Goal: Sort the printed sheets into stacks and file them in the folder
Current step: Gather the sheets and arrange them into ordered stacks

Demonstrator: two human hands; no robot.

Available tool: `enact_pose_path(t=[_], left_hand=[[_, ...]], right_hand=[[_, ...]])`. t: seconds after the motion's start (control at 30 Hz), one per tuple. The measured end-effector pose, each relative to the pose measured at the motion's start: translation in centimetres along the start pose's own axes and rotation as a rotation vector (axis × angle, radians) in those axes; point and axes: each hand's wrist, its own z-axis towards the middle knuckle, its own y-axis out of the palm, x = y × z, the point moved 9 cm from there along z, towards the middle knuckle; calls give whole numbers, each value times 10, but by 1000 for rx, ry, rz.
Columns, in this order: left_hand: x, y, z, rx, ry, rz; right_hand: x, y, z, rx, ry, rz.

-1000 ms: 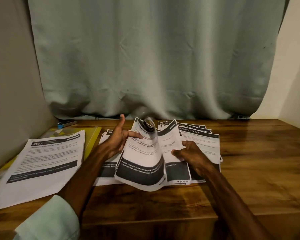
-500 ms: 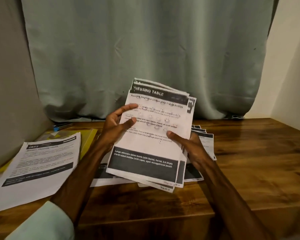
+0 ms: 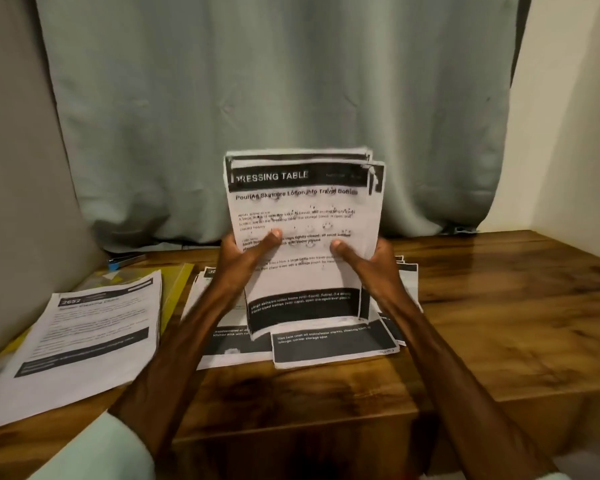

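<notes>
Hands: left hand (image 3: 246, 254) and right hand (image 3: 368, 261) each grip a side edge of the Dressing Table bundle (image 3: 305, 216), thumbs pressed on the front page.
Bundle: upright, its bottom edge down at the loose sheets (image 3: 329, 344) spread across the middle of the worktop (image 3: 499, 306); contact unclear.
Left edge: a sorted stack (image 3: 84, 334) lies partly over the yellow folder (image 3: 179, 285).
Handling: light, floppy paper, likely to fan or slip; probably best held by both long edges and tapped square.

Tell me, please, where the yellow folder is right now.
In the head view, the yellow folder lies left on the table, mostly beneath the left stack of sheets.
</notes>
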Motion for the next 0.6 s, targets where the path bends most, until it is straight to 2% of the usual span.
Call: enact_pose_path(t=[0.13, 0.4, 0.5, 0.6], left_hand=[[-26, 13, -13, 5, -97, 54], [10, 7, 5, 72, -2, 187], [1, -8, 4, 54, -115, 274], [-32, -40, -10, 100, -268, 349]], right_hand=[[25, 3, -6, -48, 52, -123], [-6, 0, 13, -87, -13, -153], [-6, 2, 0, -159, 70, -130], [25, -16, -14, -179, 188, -392]])
